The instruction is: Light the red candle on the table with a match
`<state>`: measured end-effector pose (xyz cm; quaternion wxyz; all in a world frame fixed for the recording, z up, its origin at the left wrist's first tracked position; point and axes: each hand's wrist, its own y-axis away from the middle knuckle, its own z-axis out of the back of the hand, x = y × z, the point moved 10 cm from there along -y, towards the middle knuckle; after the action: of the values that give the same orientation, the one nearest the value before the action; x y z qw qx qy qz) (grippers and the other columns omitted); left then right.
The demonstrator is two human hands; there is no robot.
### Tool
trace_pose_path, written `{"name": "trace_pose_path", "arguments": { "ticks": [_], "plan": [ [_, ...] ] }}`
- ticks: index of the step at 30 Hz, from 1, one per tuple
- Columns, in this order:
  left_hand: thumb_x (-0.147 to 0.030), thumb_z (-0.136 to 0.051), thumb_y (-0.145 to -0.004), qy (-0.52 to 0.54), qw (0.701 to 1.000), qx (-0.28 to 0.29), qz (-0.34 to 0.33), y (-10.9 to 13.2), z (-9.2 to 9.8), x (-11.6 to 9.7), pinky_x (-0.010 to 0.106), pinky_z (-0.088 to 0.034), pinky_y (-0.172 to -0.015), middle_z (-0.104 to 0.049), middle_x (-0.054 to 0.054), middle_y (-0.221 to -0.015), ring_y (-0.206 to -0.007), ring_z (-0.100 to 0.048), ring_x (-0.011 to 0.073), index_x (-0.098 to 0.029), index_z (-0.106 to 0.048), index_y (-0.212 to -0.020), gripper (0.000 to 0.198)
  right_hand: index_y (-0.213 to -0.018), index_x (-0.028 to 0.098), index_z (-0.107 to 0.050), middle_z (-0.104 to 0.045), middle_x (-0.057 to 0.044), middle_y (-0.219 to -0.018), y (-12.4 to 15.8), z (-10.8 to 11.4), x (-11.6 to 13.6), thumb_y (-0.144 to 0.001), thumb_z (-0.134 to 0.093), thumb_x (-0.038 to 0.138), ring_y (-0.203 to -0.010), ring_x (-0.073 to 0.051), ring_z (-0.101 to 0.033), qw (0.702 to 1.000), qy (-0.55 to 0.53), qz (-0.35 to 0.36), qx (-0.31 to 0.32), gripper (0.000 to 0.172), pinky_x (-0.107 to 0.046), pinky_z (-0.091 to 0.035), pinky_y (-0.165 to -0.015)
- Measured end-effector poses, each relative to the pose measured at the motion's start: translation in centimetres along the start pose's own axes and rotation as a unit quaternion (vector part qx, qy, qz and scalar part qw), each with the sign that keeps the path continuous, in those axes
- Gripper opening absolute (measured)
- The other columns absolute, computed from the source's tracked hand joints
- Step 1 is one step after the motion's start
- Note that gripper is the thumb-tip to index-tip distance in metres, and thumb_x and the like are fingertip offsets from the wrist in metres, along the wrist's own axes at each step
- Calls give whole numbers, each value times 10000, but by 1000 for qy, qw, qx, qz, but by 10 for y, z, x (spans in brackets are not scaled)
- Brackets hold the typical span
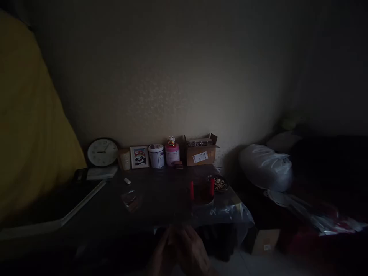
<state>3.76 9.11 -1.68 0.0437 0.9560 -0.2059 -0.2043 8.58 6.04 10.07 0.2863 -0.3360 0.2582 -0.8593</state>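
Note:
At the near edge of the dark table, my left hand (161,251) and my right hand (193,249) are close together, low in the view. Both look closed, fingers curled inward around something too dark and blurred to make out. Beyond them on the table lies a clear plastic packet (131,202) with brownish contents. Further right, two red candles (212,186) stand upright on a dark reddish holder (202,196). Behind that sits a dish of matchsticks or similar thin sticks (220,184). A small white object (127,181) rests left of centre.
Along the wall stand a round clock (102,152), a panda picture frame (140,157), two tins (156,156), a lucky cat figurine (171,140) and an open cardboard box (201,152). Yellow cloth (31,115) hangs left. A stuffed plastic bag (266,168) lies right.

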Motion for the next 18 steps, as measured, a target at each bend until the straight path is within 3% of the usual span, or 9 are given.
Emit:
{"name": "trace_pose_path", "arguments": {
  "ticks": [4, 10, 14, 18],
  "plan": [
    [-149, -444, -871, -19, 999, -16, -40, 5, 11, -13, 272, -420, -953, -710, 39, -936, -1090, -567, 159, -204, -648, -1008, 252, -1098, 236, -542, -628, -43, -1022, 0, 2, 3, -815, -518, 91, -930, -170, -600, 1000, -5, 6, 2, 319, -276, -515, -797],
    [39, -356, -825, -62, 991, -7, -118, 12, 21, -28, 191, -353, -1001, -726, -19, -950, -1085, -571, 93, -225, -627, -1054, 442, -1133, 238, -526, -616, -50, -1056, 1, -1, 2, -826, -502, 94, -941, -175, -596, 1000, 0, 10, 12, 340, -298, -515, -822],
    [159, -364, -735, -106, 985, 6, -139, 5, 15, -29, 159, -303, -1020, -733, -34, -903, -1076, -576, 84, -211, -654, -1019, 549, -1148, 226, -522, -618, -61, -1043, 1, 1, 3, -820, -484, 76, -949, -187, -594, 1000, 16, 25, 7, 362, -318, -514, -827],
    [130, -436, -749, -108, 987, 13, -115, 7, -5, -25, 138, -295, -1014, -709, -14, -1007, -1082, -565, 79, -229, -598, -1147, 560, -1140, 226, -535, -618, -64, -1037, 1, 1, -2, -822, -478, 72, -944, -194, -587, 999, 28, 19, -4, 358, -336, -508, -820]
  ]
}}
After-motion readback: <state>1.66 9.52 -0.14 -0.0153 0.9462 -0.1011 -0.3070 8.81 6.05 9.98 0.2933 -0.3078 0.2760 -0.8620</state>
